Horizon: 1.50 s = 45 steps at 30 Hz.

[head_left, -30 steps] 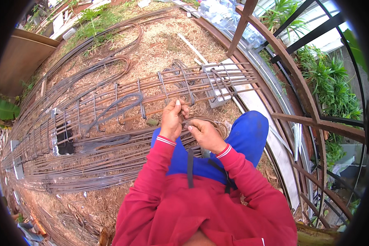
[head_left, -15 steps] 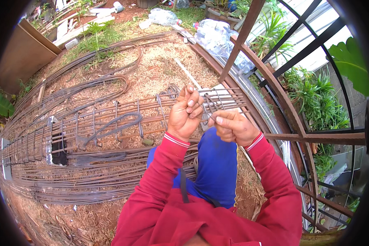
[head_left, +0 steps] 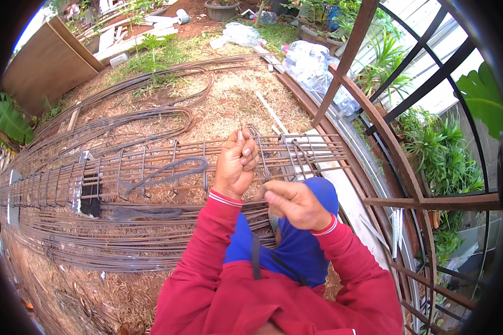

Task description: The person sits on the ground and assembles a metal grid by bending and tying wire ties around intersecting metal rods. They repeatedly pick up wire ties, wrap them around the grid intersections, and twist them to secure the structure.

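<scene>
My left hand (head_left: 236, 163) is raised over the rebar cage (head_left: 109, 168), its fingers curled in. A thin dark wire end seems to stick up past its fingertips. Lower and to the right, my right hand (head_left: 296, 204) is closed, with thumb and forefinger together above my blue-clad knee. Whatever it pinches is too small to make out. The cage is of long rusty bars ringed by square stirrups. A looped bundle of dark wire (head_left: 165, 168) lies on top of it, left of my left hand.
Loose straight bars (head_left: 123, 245) lie alongside the cage, and bent bars (head_left: 167, 113) curve behind it. A support block (head_left: 91, 195) stands under the cage. At the right rises a brown metal frame (head_left: 397, 145). Clear plastic bottles (head_left: 310, 67) and a plywood sheet (head_left: 50, 67) are farther back.
My hands have moved apart; the right has drawn down toward me, and the left has shifted slightly left and down. The whole view has swung a little to the left.
</scene>
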Each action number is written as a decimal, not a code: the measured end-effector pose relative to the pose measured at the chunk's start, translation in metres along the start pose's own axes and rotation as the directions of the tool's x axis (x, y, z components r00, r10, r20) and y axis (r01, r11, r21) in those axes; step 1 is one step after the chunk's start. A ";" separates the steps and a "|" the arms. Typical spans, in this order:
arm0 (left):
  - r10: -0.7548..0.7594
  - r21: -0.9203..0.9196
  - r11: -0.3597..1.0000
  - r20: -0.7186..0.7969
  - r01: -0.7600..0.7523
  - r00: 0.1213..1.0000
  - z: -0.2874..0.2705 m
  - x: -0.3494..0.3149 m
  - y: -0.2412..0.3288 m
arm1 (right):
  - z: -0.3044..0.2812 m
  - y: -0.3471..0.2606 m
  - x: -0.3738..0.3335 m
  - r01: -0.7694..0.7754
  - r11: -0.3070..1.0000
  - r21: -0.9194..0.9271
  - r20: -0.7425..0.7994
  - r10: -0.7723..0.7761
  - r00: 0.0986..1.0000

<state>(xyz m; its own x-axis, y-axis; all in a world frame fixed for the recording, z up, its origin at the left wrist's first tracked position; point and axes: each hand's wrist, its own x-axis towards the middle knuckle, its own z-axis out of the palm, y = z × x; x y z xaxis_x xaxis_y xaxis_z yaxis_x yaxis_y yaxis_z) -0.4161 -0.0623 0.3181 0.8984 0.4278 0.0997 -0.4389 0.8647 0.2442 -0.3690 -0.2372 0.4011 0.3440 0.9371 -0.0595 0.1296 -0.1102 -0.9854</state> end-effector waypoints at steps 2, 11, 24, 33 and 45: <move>0.021 -0.054 0.998 0.034 -0.019 0.999 -0.008 -0.001 -0.001 | -0.013 0.005 -0.002 0.056 0.992 -0.109 -0.256 -0.083 0.963; 0.033 0.237 0.971 -0.097 -0.009 0.995 -0.018 0.036 -0.006 | -0.049 0.008 0.024 -0.098 0.915 -0.391 -0.161 0.037 0.986; -0.109 -0.056 0.994 -0.226 0.099 0.968 -0.100 0.087 -0.018 | -0.095 0.083 0.100 -0.283 0.949 -0.141 -0.019 0.283 0.959; -0.001 0.679 0.590 -0.541 0.437 0.841 -0.166 0.086 0.003 | -0.153 0.141 0.151 -0.210 0.693 -0.689 -0.074 0.221 0.972; 0.092 0.761 -0.527 -0.393 0.380 0.915 -0.270 0.208 -0.055 | -0.157 0.250 0.117 -0.324 0.838 -0.438 -0.207 0.257 0.944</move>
<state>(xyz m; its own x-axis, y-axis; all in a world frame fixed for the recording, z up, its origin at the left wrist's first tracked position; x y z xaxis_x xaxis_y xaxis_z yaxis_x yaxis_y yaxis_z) -0.2103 0.0502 0.0646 0.7746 0.5740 -0.2657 0.5860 -0.4933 0.6428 -0.1499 -0.2072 0.1724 0.5508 0.7875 -0.2764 0.4042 -0.5414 -0.7372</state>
